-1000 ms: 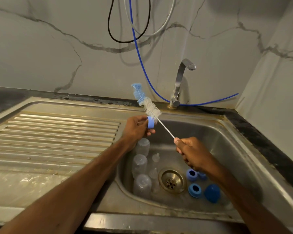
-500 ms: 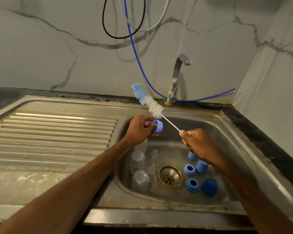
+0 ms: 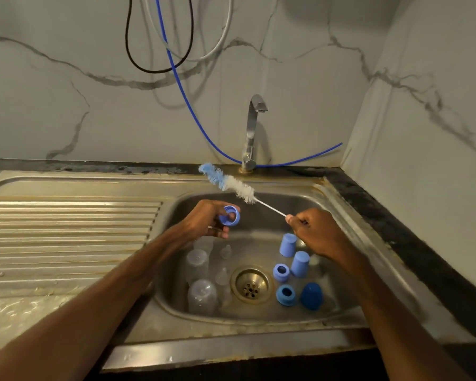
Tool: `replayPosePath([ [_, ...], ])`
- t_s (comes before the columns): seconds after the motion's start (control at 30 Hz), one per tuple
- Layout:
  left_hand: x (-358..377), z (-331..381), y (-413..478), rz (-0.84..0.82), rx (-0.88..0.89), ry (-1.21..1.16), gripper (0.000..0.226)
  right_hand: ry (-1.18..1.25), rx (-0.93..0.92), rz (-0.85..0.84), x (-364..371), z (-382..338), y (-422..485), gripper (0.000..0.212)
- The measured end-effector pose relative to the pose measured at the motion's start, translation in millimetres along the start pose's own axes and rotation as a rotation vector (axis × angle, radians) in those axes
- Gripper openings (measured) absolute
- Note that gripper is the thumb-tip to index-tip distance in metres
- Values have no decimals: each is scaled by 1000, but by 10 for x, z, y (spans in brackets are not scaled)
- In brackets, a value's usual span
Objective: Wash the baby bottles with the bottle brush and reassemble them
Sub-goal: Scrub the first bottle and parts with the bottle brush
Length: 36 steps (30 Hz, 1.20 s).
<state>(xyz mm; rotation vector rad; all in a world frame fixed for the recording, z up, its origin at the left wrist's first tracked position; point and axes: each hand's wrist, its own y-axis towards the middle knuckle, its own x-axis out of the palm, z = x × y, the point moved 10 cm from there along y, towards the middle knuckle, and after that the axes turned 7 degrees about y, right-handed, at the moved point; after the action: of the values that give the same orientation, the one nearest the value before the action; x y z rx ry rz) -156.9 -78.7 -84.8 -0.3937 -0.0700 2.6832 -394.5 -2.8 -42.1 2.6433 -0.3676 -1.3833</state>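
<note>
Washing underway: left grip (image 3: 205, 220) holds blue plastic ring (image 3: 230, 215), right grip (image 3: 316, 232) the blue-white bristle brush (image 3: 232, 186); clear plastic bottles (image 3: 202, 296) lie unassembled.

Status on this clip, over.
Left hand grips blue ring. Right hand pinches bottle brush wire, bristles outside ring. Bottles unassembled in sink.
</note>
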Motion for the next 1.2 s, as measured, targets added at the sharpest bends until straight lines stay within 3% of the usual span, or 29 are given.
replayPosePath([
  [0.13, -5, -1, -7, 46, -17, -24, 37, 115, -126, 85, -146, -126, -56, 55],
  [0.3, 52, 149, -88, 6, 100, 18, 20, 361, -305, 224, -448, -351, -185, 57],
  [0.47, 175, 287, -47, 42, 256, 271, 22, 490, -417, 396, -774, -383, -341, 52],
  [0.6, 631, 313, 188, 39, 245, 695, 22, 494, -353, 506, -839, -197, -353, 49],
  [0.77, 1217, 34, 643, -61, 181, 942, 23, 487, -291, 548, -772, -19, -286, 49],
  [0.97, 1527, -338, 974, -97, 81, 1085, 34, 470, -265, 579, -713, 63, -237, 50],
  [1.2, 1606, -523, 1124, -82, 84, 1194, 42, 474, -263, 582, -685, 95, -184, 48],
])
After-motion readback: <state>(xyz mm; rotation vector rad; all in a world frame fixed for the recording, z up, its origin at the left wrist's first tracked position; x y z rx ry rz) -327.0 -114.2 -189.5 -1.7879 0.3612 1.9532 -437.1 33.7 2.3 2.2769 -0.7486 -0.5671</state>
